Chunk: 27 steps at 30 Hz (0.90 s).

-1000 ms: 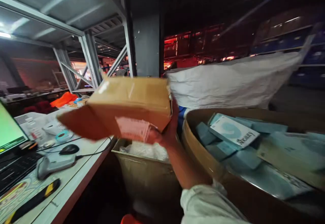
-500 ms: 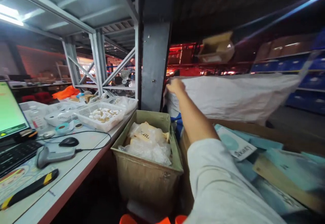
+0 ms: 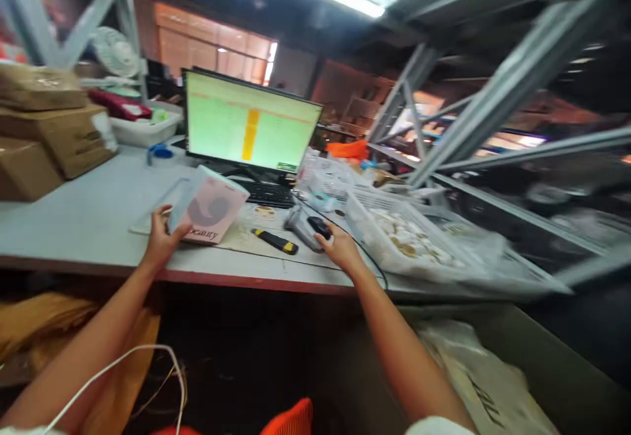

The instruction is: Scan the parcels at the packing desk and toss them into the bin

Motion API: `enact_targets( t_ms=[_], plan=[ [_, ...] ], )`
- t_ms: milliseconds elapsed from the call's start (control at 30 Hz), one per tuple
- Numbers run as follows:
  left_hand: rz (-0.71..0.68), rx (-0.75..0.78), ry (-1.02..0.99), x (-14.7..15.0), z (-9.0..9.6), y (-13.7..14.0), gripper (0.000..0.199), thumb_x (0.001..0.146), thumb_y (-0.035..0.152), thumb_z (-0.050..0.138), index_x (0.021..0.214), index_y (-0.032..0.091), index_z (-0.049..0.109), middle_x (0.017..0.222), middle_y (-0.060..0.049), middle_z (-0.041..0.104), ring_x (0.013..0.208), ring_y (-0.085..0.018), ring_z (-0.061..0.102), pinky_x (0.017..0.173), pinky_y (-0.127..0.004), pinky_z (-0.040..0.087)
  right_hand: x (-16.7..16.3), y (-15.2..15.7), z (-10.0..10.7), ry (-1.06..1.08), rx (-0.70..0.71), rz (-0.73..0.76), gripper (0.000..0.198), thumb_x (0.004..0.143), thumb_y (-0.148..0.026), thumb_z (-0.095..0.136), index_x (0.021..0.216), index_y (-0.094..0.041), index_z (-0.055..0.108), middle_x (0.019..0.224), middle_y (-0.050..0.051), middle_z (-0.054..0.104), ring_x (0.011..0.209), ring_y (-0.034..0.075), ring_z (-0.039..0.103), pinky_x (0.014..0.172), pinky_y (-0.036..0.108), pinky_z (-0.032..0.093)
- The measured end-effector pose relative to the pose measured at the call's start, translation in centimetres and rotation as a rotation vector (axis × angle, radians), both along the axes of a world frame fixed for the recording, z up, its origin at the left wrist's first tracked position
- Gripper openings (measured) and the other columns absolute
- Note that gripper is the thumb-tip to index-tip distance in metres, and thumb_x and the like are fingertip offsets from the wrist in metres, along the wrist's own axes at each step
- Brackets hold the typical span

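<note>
A pink and pale blue box [image 3: 217, 206] lettered "beauty" is tilted up over the left part of the desk, with the fingers and thumb of my left hand [image 3: 162, 241] closed on its lower left corner. Over on the right, my right hand [image 3: 340, 248] curls its fingers and thumb round the black computer mouse [image 3: 319, 227]. Right beside the mouse lies a grey barcode scanner [image 3: 300, 226]. A black and yellow utility knife [image 3: 275, 241] rests on the desk between my hands.
A monitor [image 3: 251, 126] and keyboard [image 3: 269, 194] stand behind. Cardboard boxes [image 3: 59, 136] are stacked at left. White basket [image 3: 389, 261] with small white pieces sits at right, above an olive bin [image 3: 557, 349] holding plastic-wrapped packages. A white cable [image 3: 142, 348] hangs at lower left.
My view has swung left from the bins to the desk. My right hand, stretched out beside the pillar before, is at the mouse. My left hand and the pink box have come into view.
</note>
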<state>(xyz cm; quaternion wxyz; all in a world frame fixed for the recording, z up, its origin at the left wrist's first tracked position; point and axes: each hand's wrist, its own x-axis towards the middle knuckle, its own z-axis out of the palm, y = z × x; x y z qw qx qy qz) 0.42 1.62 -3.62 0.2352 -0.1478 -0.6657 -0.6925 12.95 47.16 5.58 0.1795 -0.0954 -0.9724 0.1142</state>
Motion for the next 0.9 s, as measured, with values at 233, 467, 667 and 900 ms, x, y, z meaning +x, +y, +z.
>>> enact_targets(
  t_ms=[233,467,667,900],
  plan=[
    [-0.038,0.239,-0.08,-0.3,-0.4,0.2,0.089,0.069,0.049,0.092,0.137,0.024,0.04,0.122,-0.011,0.063,0.108,-0.027,0.07,0.093,-0.04,0.06,-5.1,-2.3,-3.3,-0.242,0.083,-0.116,0.072,0.102,-0.053,0.055,0.158,-0.008,0.046,0.146,0.024,0.063,0.133,0.038,0.062,0.109,0.046,0.049],
    [-0.102,-0.032,0.134,2.0,1.3,1.0,0.093,0.075,0.054,0.092,0.147,0.027,0.038,0.146,-0.015,0.053,0.136,-0.031,0.058,0.112,-0.043,0.052,-7.1,-4.6,-2.5,-0.331,0.089,-0.162,0.056,0.097,-0.032,0.058,0.147,-0.006,0.055,0.133,0.027,0.069,0.124,0.037,0.068,0.098,0.041,0.053],
    [0.025,-0.522,0.342,4.2,0.8,1.9,0.112,0.074,0.053,0.092,0.16,0.025,0.027,0.159,-0.021,0.042,0.152,-0.042,0.04,0.125,-0.063,0.035,-8.2,-5.5,1.0,-0.341,-0.054,-0.149,0.033,0.094,-0.031,0.063,0.117,-0.009,0.07,0.108,0.02,0.076,0.101,0.031,0.072,0.08,0.035,0.055],
    [-0.094,-0.788,0.508,5.7,-0.7,-0.9,0.067,0.089,0.015,0.075,0.145,0.03,0.042,0.153,-0.016,0.051,0.154,-0.039,0.039,0.12,-0.066,0.044,-6.0,-7.1,13.5,-0.44,-0.313,0.218,0.029,0.092,-0.043,0.074,0.096,-0.015,0.07,0.065,0.0,0.061,0.052,0.008,0.053,0.05,0.022,0.039]
  ],
)
